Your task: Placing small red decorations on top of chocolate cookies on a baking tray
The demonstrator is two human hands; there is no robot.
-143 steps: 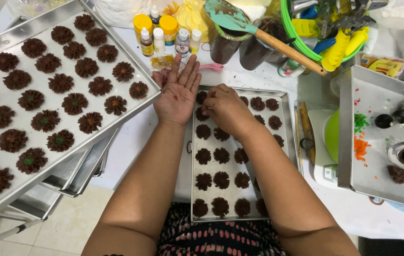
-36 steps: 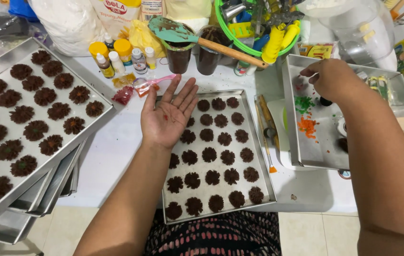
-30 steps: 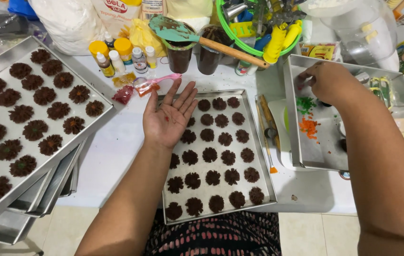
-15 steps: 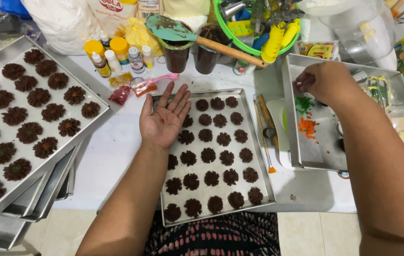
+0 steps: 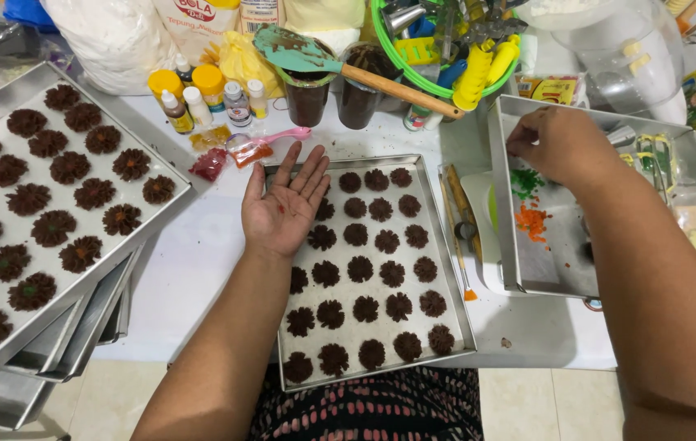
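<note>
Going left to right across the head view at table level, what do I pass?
Large metal tray of dark brown flower-shaped cookies → open left hand, palm up → smaller metal tray of the same cookies → thin brush with orange tip → metal tray with green and orange sprinkles, right hand over it.

We note our left hand (image 5: pixel 284 206) palm up, fingers (image 5: pixel 309 173) spread flat; our right hand (image 5: pixel 556 143) reaches forward, fingers curled downward.

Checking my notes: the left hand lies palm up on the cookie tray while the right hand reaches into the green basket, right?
Not quite. The head view shows the right hand over the metal tray holding green and orange bits, not the basket. The left hand does lie palm up on the cookie tray.
</note>
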